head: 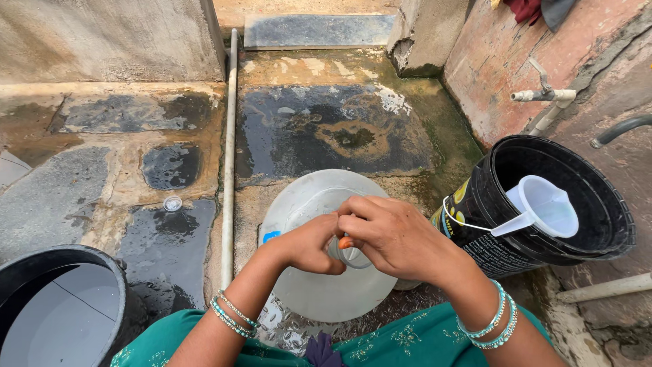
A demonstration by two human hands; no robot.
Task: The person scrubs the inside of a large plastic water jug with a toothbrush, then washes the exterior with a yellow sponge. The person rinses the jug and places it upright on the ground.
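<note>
A large translucent white water jug stands on the wet floor right in front of me. Both hands are closed around its narrow neck at the top. My left hand grips the neck from the left, fingers curled. My right hand covers the mouth from the right, and a small orange bit shows under its fingers. The mouth itself is hidden by my fingers. Bangles circle both wrists.
A black bucket at the right holds a white plastic mug. Another dark tub with water sits at lower left. A thin pipe runs along the wet stone floor, a small round cap lies left of it, and a tap juts from the right wall.
</note>
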